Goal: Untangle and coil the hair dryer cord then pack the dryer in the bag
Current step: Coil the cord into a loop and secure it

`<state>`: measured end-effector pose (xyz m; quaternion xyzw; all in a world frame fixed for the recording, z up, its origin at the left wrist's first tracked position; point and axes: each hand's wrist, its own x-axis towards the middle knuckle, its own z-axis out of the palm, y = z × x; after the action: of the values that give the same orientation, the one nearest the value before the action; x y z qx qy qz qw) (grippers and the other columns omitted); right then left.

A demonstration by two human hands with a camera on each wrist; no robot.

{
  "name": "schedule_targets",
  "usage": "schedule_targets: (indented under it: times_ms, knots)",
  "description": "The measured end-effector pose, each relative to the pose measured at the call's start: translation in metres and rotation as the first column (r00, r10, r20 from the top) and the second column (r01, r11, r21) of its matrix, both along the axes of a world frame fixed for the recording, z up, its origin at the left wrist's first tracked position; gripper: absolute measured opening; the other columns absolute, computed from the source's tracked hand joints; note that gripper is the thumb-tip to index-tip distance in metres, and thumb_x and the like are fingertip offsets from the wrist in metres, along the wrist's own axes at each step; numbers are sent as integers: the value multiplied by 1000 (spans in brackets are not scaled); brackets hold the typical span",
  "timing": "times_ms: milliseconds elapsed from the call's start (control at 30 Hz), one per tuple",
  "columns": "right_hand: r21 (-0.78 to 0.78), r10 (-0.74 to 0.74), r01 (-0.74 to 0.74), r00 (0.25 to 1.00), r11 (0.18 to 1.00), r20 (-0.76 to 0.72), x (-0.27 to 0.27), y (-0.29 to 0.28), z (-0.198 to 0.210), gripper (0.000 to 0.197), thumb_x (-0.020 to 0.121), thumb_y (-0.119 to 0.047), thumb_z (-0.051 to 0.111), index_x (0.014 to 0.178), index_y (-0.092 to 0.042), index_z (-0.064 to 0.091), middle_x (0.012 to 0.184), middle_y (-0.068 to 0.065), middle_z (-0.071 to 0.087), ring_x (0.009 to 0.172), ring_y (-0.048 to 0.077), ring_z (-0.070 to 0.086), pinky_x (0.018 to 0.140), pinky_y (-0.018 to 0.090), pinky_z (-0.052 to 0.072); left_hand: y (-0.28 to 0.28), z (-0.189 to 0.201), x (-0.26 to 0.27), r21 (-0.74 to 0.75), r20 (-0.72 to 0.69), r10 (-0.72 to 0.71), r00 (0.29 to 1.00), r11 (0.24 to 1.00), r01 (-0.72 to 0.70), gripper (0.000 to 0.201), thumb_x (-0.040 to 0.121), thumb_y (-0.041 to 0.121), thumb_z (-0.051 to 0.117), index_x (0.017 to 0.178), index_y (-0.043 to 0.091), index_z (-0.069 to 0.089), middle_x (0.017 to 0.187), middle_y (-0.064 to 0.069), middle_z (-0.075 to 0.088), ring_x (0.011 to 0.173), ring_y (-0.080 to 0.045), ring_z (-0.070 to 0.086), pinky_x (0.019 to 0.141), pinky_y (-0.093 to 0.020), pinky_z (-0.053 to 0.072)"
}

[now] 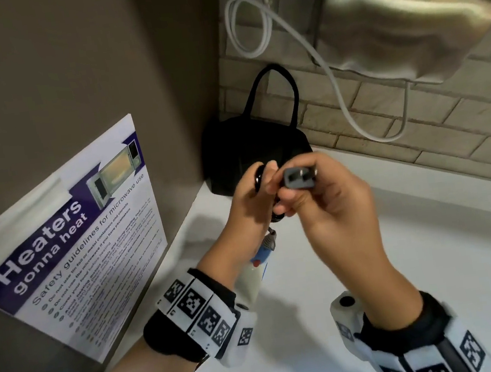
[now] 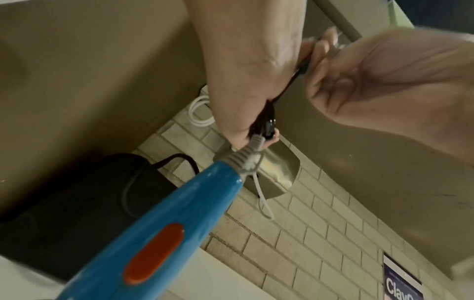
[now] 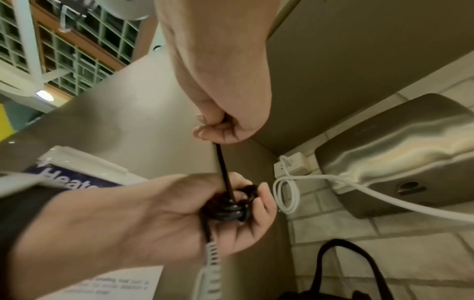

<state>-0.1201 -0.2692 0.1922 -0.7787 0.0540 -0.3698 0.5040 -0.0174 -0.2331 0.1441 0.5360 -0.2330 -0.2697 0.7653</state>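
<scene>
Cord coil (image 3: 231, 209) is clamped in L grip (image 1: 247, 198) to keep loops tidy; plug (image 1: 299, 177) is pinched by R grip (image 1: 327, 203) for final wrap.

A white table (image 1: 434, 254) meets a wall of pale brick-shaped tiles (image 1: 386, 123). A brushed-steel hand dryer (image 1: 402, 9) is fixed to the tiles, and a white cable (image 1: 332, 74) loops beside it and hangs below it; the right wrist view shows the cable plugged into a white socket (image 3: 292, 166). On the left stands a grey-brown panel (image 1: 51, 71) with a purple and white microwave safety poster (image 1: 88, 237) leaning against it. Overhead, a grid ceiling (image 3: 77, 56) carries a lit lamp (image 3: 44, 95).
</scene>
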Motion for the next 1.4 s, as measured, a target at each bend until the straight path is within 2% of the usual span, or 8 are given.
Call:
schedule_targets:
  times_ms: [133, 333, 467, 667, 800, 933, 1100, 1400]
  knots:
    - [-26, 3, -4, 999, 1000, -39, -8, 9, -14, 14, 80, -9, 69, 86, -20, 62, 89, -5, 70, 83, 17, 67, 74, 29, 52, 3, 4, 10, -13, -99, 78, 992, 997, -79, 26, 96, 33, 51, 86, 13, 64, 76, 4, 70, 70, -13, 69, 66, -35, 58]
    - [37, -124, 132, 977, 991, -171, -22, 10, -38, 3, 88, -23, 64, 86, -25, 63, 94, -8, 70, 82, 17, 67, 73, 37, 55, 14, 2, 24, -23, -175, 38, 984, 999, -42, 42, 82, 41, 62, 110, 10, 56, 113, -5, 71, 100, -23, 70, 96, -46, 50]
    - [-16, -178, 183, 928, 983, -328, -21, 3, -42, 41, 93, -6, 50, 117, -39, 51, 114, -10, 57, 81, 13, 67, 74, 29, 55, 15, 4, 20, -87, -206, -58, 977, 995, 41, 42, 78, 35, 65, 108, 8, 54, 114, -12, 70, 101, -30, 69, 91, -47, 53]
    - [43, 29, -11, 887, 999, -460, -16, 7, -24, 26, 100, -15, 41, 101, -25, 65, 53, -20, 57, 52, 3, 54, 57, 11, 42, 11, 6, 6, -130, -237, -84, 968, 990, 54, 16, 79, 8, 72, 81, 8, 57, 109, -19, 71, 99, -31, 70, 88, -43, 55]
    - [-314, -165, 33, 898, 949, -407, -20, 19, -31, 27, 100, -30, 42, 94, -18, 65, 55, -24, 50, 53, 6, 47, 50, 16, 31, 9, 11, 1, -173, -279, 5, 960, 983, -55, 32, 80, 7, 74, 67, 13, 45, 109, -26, 67, 94, -28, 72, 82, -35, 58]
    - [-392, -228, 51, 879, 919, -420, -27, 14, -40, 22, 98, -28, 44, 89, -24, 64, 61, -24, 51, 58, 4, 49, 52, 13, 33, 11, 9, 6, -198, -286, 2, 958, 978, -61, 21, 77, 7, 76, 91, 8, 60, 107, -16, 70, 97, -27, 71, 82, -39, 57]
    - [-580, -467, 209, 816, 787, -339, -33, -26, -52, 16, 89, -21, 58, 94, -27, 72, 90, -5, 53, 75, 10, 49, 69, 19, 36, 25, 10, 34, 202, 17, -128, 992, 972, 122, 24, 71, 30, 76, 90, 16, 71, 92, -3, 75, 88, -16, 72, 82, -34, 57]
    - [-649, -494, 201, 814, 734, -306, -27, -32, -44, 16, 93, -30, 56, 94, -26, 71, 52, -9, 47, 61, 22, 44, 53, 31, 36, 41, 24, 47, 177, -142, -421, 896, 880, 441, 28, 88, 35, 55, 75, 10, 54, 113, -28, 60, 99, -38, 68, 82, -40, 58]
